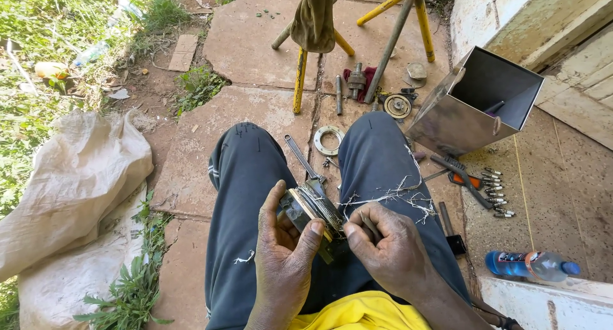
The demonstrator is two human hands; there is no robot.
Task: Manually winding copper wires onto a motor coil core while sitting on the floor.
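The left hand (283, 253) has its grip closed around a round metal part (313, 210) wound with wire, thumb along the near side and fingers curled over the front edge. The right hand (386, 247) pinches a thin tool (369, 225) between thumb and fingers, its grip tight on the tool, whose tip meets the part's rim. The part sits between both hands, above the person's lap, between knees clad in dark blue trousers (246, 177). Loose pale wire strands (399, 196) trail from the part across the right thigh.

On the stone paving between the legs lie a wrench (301, 156) and a flat metal ring (329, 140). Farther out stand the yellow legs of a stand (300, 81), with a red cloth (357, 81) and small metal pieces near them. To the right an open shiny metal box (476, 103) rests tilted, with a row of small screws (497, 193) and pliers (463, 177) beside it. A blue plastic bottle (530, 264) lies near the right edge. A pale sack (70, 196) lies on the left by the grass.
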